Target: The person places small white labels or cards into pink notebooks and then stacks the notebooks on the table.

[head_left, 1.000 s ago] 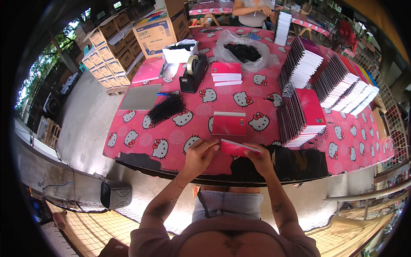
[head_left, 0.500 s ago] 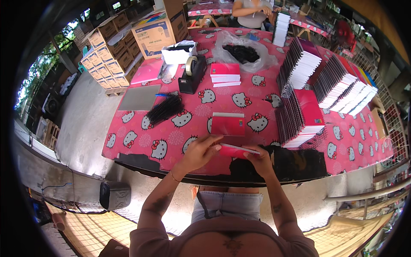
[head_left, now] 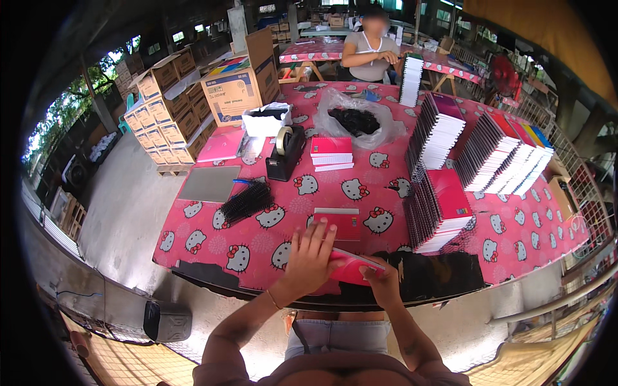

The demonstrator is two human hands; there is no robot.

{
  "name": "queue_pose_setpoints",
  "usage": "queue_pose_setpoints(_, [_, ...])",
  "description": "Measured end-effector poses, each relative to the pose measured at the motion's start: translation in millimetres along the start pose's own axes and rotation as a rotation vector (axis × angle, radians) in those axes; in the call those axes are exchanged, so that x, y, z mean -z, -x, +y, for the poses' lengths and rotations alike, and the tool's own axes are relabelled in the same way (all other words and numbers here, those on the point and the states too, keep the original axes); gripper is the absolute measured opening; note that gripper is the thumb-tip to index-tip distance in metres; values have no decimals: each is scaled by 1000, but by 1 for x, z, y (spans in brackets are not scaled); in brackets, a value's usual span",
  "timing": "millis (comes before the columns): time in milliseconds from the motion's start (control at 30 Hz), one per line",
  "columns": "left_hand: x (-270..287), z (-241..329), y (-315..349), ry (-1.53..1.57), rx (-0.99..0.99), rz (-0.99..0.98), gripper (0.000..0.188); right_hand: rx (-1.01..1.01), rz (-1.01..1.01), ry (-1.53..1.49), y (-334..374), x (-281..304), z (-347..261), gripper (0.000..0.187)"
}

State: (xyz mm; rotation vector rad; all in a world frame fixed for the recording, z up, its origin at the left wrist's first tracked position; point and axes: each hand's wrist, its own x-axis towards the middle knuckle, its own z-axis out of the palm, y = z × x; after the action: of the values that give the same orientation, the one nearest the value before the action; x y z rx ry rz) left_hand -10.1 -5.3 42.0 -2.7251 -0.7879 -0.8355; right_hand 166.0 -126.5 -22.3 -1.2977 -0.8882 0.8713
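A pink-red notebook (head_left: 351, 269) is held tilted at the table's near edge. My right hand (head_left: 382, 280) grips its right end, thumb on the cover. My left hand (head_left: 310, 257) lies along its left end with the fingers stretched out and the thumb by the cover; the notebook's left edge is hidden beneath it. Just beyond, a second red notebook (head_left: 341, 226) lies on the table, with my left fingertips near its left side. To the right stands a tall stack of wire-bound pink notebooks (head_left: 444, 206).
On the patterned pink table (head_left: 302, 206) lie black wire coils (head_left: 246, 202), a grey sheet (head_left: 209, 184), a tape dispenser (head_left: 285, 154), a small notebook pile (head_left: 331, 153) and a plastic bag (head_left: 386, 132). More notebook stacks (head_left: 492, 154) stand right. Cartons (head_left: 232, 96) stand far left; a person (head_left: 372, 55) works beyond.
My left hand has gone from pinching the notebook's left edge to lying over it with fingers extended. The view has tilted up, showing more of the person across the table.
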Motion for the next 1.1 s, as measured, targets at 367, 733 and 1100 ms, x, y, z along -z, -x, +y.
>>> queue_pose_setpoints(367, [-20,35,42,218,-76,-315,83,-15,72,-73,1,6,-27,32])
queue_pose_setpoints(733, [-12,24,6,29,-65,-132,89,-43,-58,-57,2,-8,-32,26])
queue_pose_setpoints(1100, [-5,32,4,109,-13,-103,84,-99,-93,111,-1,-6,-23,28])
